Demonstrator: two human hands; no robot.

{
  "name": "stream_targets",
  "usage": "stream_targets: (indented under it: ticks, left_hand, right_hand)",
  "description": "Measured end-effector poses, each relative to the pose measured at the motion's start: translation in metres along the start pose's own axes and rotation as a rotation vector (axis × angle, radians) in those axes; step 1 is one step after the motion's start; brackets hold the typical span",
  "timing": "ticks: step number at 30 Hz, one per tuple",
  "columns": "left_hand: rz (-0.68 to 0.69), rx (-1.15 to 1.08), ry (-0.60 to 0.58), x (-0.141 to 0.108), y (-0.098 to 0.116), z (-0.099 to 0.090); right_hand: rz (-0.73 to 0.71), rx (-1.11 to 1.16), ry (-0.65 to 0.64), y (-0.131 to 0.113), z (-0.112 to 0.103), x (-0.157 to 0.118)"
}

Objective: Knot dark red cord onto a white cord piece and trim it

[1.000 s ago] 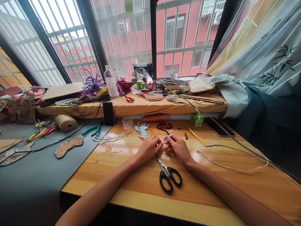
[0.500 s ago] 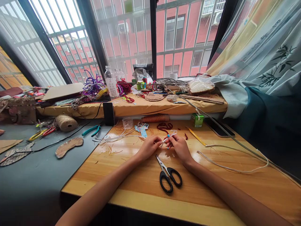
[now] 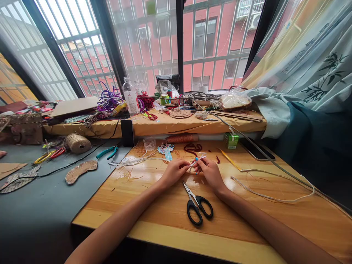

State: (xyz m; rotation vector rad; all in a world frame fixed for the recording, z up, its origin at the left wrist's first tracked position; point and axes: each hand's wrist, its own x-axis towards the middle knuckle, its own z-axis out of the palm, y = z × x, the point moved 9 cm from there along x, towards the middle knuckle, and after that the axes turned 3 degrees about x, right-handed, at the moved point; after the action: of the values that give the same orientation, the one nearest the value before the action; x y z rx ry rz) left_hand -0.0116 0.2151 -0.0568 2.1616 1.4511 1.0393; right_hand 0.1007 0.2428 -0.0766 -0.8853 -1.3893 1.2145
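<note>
My left hand (image 3: 175, 172) is closed, its thumb and fingertips pinching a thin white cord (image 3: 202, 155) above the wooden table. Facing it, my right hand (image 3: 209, 173) also pinches that cord between thumb and forefinger. A small loop of the cord sticks out beyond the right fingertips, and its exact twist is hard to make out. White strands (image 3: 143, 160) trail away to the left on the tabletop. Just below my hands lie black-handled scissors (image 3: 198, 211), blades slightly apart and pointing away from me. A dark red cord (image 3: 193, 147) is coiled behind the hands.
An orange thread spool (image 3: 182, 138), a clear round container (image 3: 149, 143) and a green box (image 3: 231, 140) line the table's back. To the right are a phone (image 3: 257, 148), a yellow strip (image 3: 230, 160) and another pale cord (image 3: 271, 199). Teal pliers (image 3: 107, 151) and a twine spool (image 3: 78, 143) lie left.
</note>
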Motion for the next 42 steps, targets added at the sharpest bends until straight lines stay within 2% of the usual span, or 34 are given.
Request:
stream_targets:
  ticks: [12, 16, 18, 22, 24, 28, 33, 42]
  left_hand:
    - [-0.028, -0.064, -0.04, 0.002, -0.001, 0.003]
    - [-0.017, -0.112, -0.087, 0.002, 0.002, 0.003]
    - [-0.03, -0.139, -0.084, 0.002, 0.002, -0.001]
    - [-0.095, -0.262, 0.056, 0.003, -0.004, -0.017]
    - [-0.086, -0.34, 0.094, 0.004, -0.006, -0.021]
    - [-0.029, -0.424, 0.093, 0.006, -0.005, -0.023]
    - [-0.009, -0.409, 0.078, 0.006, -0.002, -0.022]
    - [-0.228, -0.694, 0.085, 0.007, -0.02, -0.014]
  right_hand:
    - [0.12, 0.114, 0.014, 0.014, -0.002, 0.004]
    - [0.158, 0.111, -0.02, 0.014, 0.001, 0.003]
    - [0.171, 0.079, -0.065, 0.012, 0.005, 0.001]
    - [0.11, -0.073, -0.215, 0.003, 0.02, -0.003]
    - [0.057, -0.172, -0.308, -0.001, 0.029, -0.006]
    - [-0.018, -0.309, -0.433, -0.002, 0.039, -0.008]
    - [0.013, -0.379, -0.557, 0.006, 0.047, -0.012]
    - [0.03, -0.38, -0.784, 0.004, 0.055, -0.02]
